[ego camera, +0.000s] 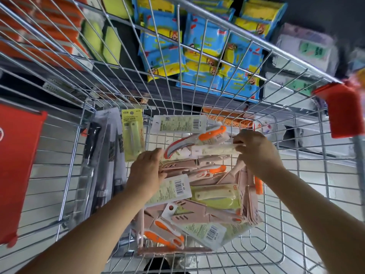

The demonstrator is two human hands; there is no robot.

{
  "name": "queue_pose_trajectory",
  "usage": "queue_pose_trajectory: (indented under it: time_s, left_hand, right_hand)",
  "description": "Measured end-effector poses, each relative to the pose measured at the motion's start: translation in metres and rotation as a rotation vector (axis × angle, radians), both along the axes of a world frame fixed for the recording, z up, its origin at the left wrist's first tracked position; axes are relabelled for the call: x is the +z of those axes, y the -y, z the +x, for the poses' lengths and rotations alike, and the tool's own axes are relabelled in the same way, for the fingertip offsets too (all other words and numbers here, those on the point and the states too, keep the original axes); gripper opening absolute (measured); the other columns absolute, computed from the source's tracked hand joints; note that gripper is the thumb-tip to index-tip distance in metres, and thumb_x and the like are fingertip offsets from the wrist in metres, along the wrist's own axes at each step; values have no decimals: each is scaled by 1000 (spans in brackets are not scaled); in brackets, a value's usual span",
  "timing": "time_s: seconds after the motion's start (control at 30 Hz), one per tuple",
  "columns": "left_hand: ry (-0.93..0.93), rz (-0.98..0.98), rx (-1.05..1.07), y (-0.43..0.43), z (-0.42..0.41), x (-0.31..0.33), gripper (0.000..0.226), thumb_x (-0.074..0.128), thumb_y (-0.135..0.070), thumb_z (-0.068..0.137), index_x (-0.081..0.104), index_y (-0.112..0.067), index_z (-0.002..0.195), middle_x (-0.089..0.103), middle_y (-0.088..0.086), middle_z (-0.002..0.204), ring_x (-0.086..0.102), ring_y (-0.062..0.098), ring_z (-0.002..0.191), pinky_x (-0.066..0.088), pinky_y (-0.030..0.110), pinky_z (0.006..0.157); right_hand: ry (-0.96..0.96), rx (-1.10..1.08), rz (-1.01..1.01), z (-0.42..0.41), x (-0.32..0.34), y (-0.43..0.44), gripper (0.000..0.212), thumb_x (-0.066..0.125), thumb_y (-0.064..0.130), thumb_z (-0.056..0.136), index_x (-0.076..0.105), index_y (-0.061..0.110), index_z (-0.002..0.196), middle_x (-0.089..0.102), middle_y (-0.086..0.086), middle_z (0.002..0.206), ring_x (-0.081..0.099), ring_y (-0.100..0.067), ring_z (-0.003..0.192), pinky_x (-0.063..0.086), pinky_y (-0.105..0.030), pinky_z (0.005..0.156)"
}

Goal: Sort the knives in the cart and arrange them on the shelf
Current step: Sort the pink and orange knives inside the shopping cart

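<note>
A wire shopping cart [308,204] holds a heap of packaged knives [207,206]: pink ones, orange-handled ones and pale green fruit knives on cards. Dark packaged knives [102,155] stand on edge along the cart's left side, and a green fruit knife card [132,135] leans beside them. My left hand [147,171] rests in the heap and grips several pink knife packs at its left edge. My right hand [254,149] pinches the right end of a pale carded knife pack [215,150] held level over the heap.
Beyond the cart, store shelves carry blue and yellow packets [201,46], orange packs [45,26] and green sponges [110,42]. A red flap [17,171] hangs on the cart's left side and a red handle cap [343,107] sits at the right corner.
</note>
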State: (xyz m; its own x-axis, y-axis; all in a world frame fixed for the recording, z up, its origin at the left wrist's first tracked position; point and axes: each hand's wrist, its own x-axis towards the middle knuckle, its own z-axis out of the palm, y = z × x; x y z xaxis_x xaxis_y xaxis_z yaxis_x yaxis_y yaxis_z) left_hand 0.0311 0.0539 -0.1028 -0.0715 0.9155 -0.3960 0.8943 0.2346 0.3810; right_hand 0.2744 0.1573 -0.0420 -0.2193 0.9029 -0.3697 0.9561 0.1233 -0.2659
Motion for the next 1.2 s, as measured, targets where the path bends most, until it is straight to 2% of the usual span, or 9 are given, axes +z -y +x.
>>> queue_pose_trajectory:
  time_s: [0.17, 0.37, 0.47, 0.57, 0.67, 0.8, 0.93, 1.1, 1.2]
  left_hand:
    - [50, 134, 125, 4, -13, 11, 53, 63, -17, 87, 44, -6, 135, 55, 13, 128, 47, 27, 121, 36, 33, 104]
    - [61, 308, 251, 7, -32, 23, 42, 69, -10, 81, 56, -1, 121, 64, 16, 109, 57, 33, 101, 48, 41, 89]
    - [-4, 362, 248, 7, -44, 27, 42, 70, -7, 80, 56, 0, 120, 63, 17, 107, 56, 34, 101, 47, 43, 88]
    - [-20, 408, 219, 4, -55, 28, 41, 66, 0, 81, 57, -1, 120, 63, 17, 113, 57, 37, 104, 45, 45, 91]
    - [-85, 323, 111, 3, -69, 19, 33, 65, -10, 84, 61, -3, 116, 62, 16, 121, 58, 37, 107, 44, 48, 94]
    - [-252, 47, -70, 5, -74, 12, 53, 66, -38, 81, 58, -9, 124, 55, 13, 132, 52, 37, 119, 42, 51, 98]
    - [-282, -49, -100, 9, -71, 7, 60, 46, -47, 92, 33, -22, 144, 28, 3, 153, 25, 27, 140, 19, 45, 113]
    - [-205, 91, -71, 6, -66, 5, 39, 72, -20, 78, 64, -3, 113, 62, 16, 120, 57, 39, 110, 45, 51, 93]
    - [-101, 87, -51, -7, -49, 14, 37, 61, -19, 87, 59, -5, 121, 61, 11, 122, 56, 31, 110, 46, 41, 94]
  right_hand:
    - [-177, -165, 70, -14, 18, 16, 11, 58, 8, 88, 67, 10, 94, 66, -8, 84, 60, -24, 70, 51, -34, 62]
    - [-314, -251, -231, -108, 7, 47, 12, 49, 20, 95, 51, 12, 103, 60, 3, 77, 61, -11, 60, 49, -19, 45]
    - [-328, -202, -237, -155, -1, 57, 16, 46, 10, 94, 45, 10, 110, 57, -8, 106, 64, -24, 85, 58, -37, 72]
    - [-324, 40, -220, -181, -6, 65, 39, 50, 23, 94, 39, 11, 129, 36, -9, 137, 46, -28, 118, 47, -43, 97]
    - [-268, 157, -180, -174, -8, 61, 41, 46, 23, 97, 39, 13, 135, 25, -5, 147, 30, -25, 134, 39, -41, 108]
    - [-79, 97, -118, -131, -18, 26, 50, 47, 2, 91, 38, 16, 138, 25, -2, 150, 26, -21, 138, 28, -42, 115]
    - [182, 234, -138, -95, -21, 7, 59, 43, -3, 86, 34, 17, 140, 26, -4, 147, 28, -23, 136, 22, -43, 116]
    - [248, 272, -130, -71, -20, 15, 53, 42, -2, 86, 44, 17, 135, 40, -5, 134, 42, -22, 122, 33, -38, 109]
    - [224, 225, -157, -59, -22, 21, 57, 40, -7, 84, 43, 19, 135, 44, -2, 132, 43, -19, 119, 33, -36, 109]
